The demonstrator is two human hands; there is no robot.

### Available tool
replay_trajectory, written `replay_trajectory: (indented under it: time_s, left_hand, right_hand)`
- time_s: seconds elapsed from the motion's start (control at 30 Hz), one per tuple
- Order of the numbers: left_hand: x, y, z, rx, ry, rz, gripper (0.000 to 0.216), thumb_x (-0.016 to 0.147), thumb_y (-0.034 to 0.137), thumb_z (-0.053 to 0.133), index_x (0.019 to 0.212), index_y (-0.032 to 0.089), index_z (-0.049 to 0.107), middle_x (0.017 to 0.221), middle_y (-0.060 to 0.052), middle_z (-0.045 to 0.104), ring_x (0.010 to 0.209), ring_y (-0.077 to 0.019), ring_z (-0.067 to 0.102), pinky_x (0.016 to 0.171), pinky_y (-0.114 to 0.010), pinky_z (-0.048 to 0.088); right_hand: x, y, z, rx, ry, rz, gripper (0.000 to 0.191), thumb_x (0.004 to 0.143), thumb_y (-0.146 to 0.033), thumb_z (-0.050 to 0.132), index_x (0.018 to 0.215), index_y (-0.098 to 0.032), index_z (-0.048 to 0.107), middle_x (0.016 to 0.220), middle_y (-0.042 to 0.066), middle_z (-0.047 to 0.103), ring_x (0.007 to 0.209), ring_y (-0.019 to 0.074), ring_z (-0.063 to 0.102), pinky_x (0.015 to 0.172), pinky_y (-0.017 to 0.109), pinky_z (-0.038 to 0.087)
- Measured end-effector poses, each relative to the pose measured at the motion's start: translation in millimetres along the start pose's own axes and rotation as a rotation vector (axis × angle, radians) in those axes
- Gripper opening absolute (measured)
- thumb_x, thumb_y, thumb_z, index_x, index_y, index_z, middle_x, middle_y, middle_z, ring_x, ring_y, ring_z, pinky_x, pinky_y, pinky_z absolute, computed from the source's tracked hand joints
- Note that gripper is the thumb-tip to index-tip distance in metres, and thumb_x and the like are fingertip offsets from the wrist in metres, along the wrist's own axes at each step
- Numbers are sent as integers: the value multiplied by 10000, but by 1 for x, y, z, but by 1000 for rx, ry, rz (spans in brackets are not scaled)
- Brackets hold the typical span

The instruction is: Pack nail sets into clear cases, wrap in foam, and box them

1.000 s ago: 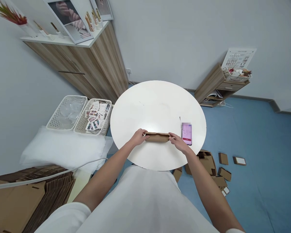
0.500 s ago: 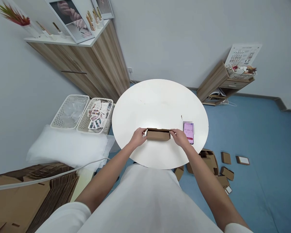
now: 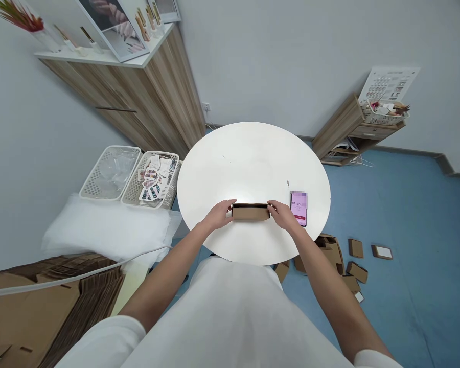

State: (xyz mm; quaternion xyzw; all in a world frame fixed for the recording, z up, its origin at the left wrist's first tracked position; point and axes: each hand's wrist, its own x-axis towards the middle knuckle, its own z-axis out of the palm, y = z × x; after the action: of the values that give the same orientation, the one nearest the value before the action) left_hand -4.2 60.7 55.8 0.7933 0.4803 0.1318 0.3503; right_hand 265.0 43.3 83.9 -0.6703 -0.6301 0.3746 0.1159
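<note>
A small brown cardboard box [image 3: 250,212] stands on the white round table [image 3: 253,158], close to its front edge. My left hand [image 3: 219,214] grips the box's left end, fingers curled around the corner. At the opposite end, my right hand [image 3: 281,213] holds the corner with thumb and fingers. A dark slit runs along the box's back top edge; its inside cannot be made out. Just right of my right hand lies a phone [image 3: 299,208] with a lit pink screen.
Left of the table are two white baskets [image 3: 110,174], one with printed cards [image 3: 155,181], above white foam sheets [image 3: 107,222]. Flattened cardboard [image 3: 30,312] is stacked at lower left. Small boxes [image 3: 355,248] lie on the blue floor at right. A wooden cabinet [image 3: 168,92] stands behind.
My fingers have shifted slightly at both upper corners of the box, and the dark gap along its top looks narrower. The box stays in nearly the same place.
</note>
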Motion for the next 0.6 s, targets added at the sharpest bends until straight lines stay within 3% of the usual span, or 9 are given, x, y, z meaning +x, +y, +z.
replay_trajectory:
  time_s: [0.2,0.6]
  left_hand:
    - [0,-7,5,-43,37,-12,518,694,233,596,1194,214,459,958,-59,554,818,-173,532,735,-319,447]
    - [2,-14,3,-85,58,48,452,726,239,581,1166,208,482,904,-41,567,800,-156,530,762,-314,438]
  right_hand:
    - [0,14,-3,83,-76,-51,356,849,-319,386,1179,-260,508,1020,35,616,904,165,565,776,298,430]
    - [1,34,6,238,-45,-165,315,824,-344,457,1122,-284,541,1136,45,559,957,173,569,863,365,450]
